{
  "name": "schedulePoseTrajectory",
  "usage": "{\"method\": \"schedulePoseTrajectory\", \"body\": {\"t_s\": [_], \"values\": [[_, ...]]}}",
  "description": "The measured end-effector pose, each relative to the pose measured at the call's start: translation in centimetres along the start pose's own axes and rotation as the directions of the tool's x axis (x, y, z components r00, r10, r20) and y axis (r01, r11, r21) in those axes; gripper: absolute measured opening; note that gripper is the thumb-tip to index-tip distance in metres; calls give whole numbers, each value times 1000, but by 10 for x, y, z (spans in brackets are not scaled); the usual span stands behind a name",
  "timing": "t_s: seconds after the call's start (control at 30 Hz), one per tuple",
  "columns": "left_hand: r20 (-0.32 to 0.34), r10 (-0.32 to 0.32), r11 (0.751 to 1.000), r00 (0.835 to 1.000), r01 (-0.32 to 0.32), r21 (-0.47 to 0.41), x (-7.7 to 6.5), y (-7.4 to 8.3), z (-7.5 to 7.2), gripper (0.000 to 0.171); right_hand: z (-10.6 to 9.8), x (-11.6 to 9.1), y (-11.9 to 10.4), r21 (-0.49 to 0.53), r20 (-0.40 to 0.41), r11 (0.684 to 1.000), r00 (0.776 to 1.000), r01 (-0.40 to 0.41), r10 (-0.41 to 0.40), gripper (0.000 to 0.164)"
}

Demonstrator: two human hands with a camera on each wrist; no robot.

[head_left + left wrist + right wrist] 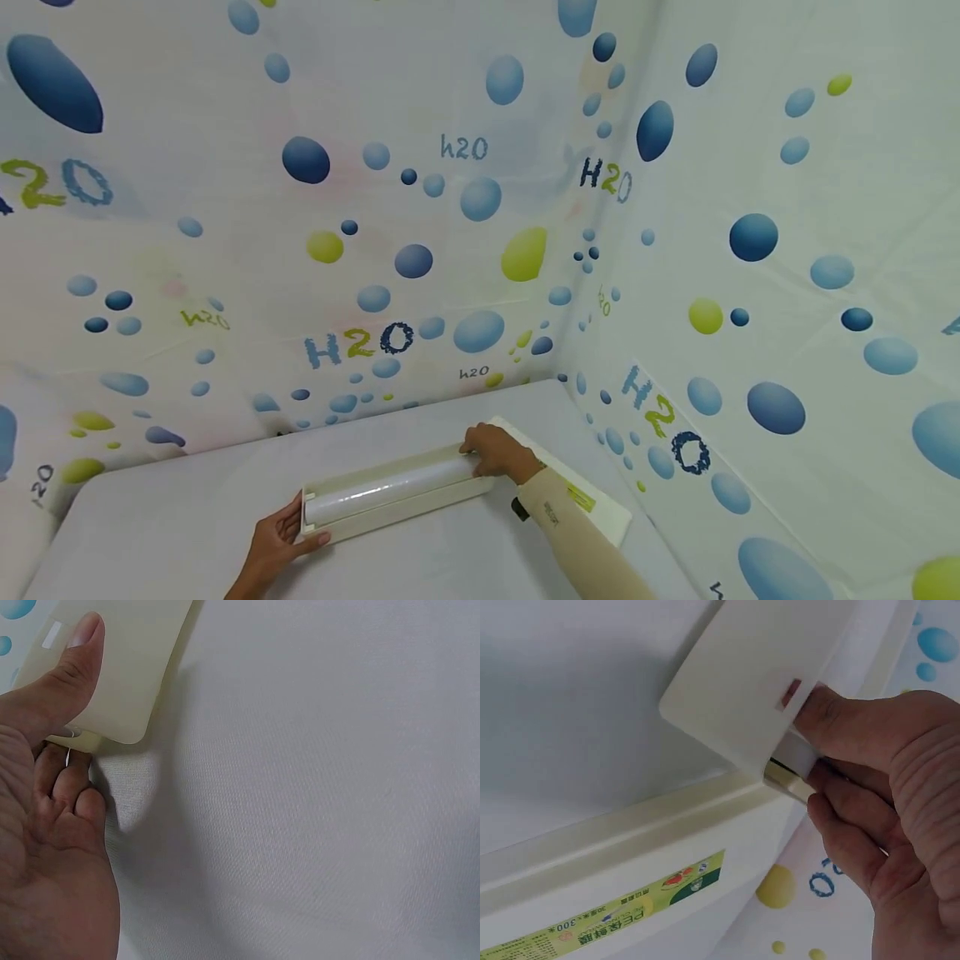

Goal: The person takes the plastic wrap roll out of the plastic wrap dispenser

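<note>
An off-white cling film dispenser box (420, 514) sits across the table with its top off, and a shiny cling film roll (390, 487) lies lengthwise inside. My left hand (276, 542) grips the box's left end. In the left wrist view, the thumb lies along the rounded end panel (131, 686) and the other fingers curl beneath. At the opposite end, my right hand (501, 454) reaches over the top and holds the roll's end. The right wrist view has its thumb beside the slot of the box's end wall (742, 682), with the fingers curled around the end of the roll.
Beyond the box's right end, partly under my right forearm, lies a long off-white lid (615, 518) with a green and yellow label (630, 915). A white cloth covers the table (187, 508). Bubble-print sheets (420, 208) rise behind and on the right.
</note>
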State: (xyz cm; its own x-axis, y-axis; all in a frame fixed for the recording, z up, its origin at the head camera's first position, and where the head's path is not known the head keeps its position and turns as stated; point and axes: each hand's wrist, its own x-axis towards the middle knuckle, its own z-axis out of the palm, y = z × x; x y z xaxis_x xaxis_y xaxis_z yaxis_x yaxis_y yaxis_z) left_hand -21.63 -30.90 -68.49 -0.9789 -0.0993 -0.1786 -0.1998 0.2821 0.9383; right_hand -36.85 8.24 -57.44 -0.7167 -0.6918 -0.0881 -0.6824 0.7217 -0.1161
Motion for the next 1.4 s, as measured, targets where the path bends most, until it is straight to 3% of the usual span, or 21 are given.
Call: {"method": "schedulePoseTrajectory", "body": {"t_s": [0.27,0.47,0.6,0.77,0.97,1.03,1.1,1.23,1.4], "values": [[-16,21,1000,1000,-21,-11,1,0,0,102,11,10,-12,-285,-52,958,998,30,-46,36],[-28,38,999,999,-38,-16,0,-1,1,101,15,13,-16,-318,-54,948,998,14,-33,31],[-19,42,998,999,-43,-38,-1,-1,1,102,10,12,-14,-256,-40,967,999,-1,-10,28],[-2,37,995,999,-37,-94,-1,0,1,103,-1,9,-7,-50,-21,998,999,-44,43,44],[-11,54,994,998,-55,-99,0,-2,1,100,-11,10,11,187,-47,982,999,-14,23,46],[-15,54,994,998,-55,-97,0,-2,1,99,-13,10,16,290,-61,957,998,10,8,45],[-13,47,995,999,-48,-88,1,-3,1,99,-13,9,21,409,-64,912,998,14,14,44],[-14,29,997,999,-30,-72,2,-5,1,99,-8,5,30,616,-56,787,996,-17,65,42],[-22,50,996,999,-51,-76,0,-4,1,100,2,0,40,784,-20,619,994,-53,111,41]]}}
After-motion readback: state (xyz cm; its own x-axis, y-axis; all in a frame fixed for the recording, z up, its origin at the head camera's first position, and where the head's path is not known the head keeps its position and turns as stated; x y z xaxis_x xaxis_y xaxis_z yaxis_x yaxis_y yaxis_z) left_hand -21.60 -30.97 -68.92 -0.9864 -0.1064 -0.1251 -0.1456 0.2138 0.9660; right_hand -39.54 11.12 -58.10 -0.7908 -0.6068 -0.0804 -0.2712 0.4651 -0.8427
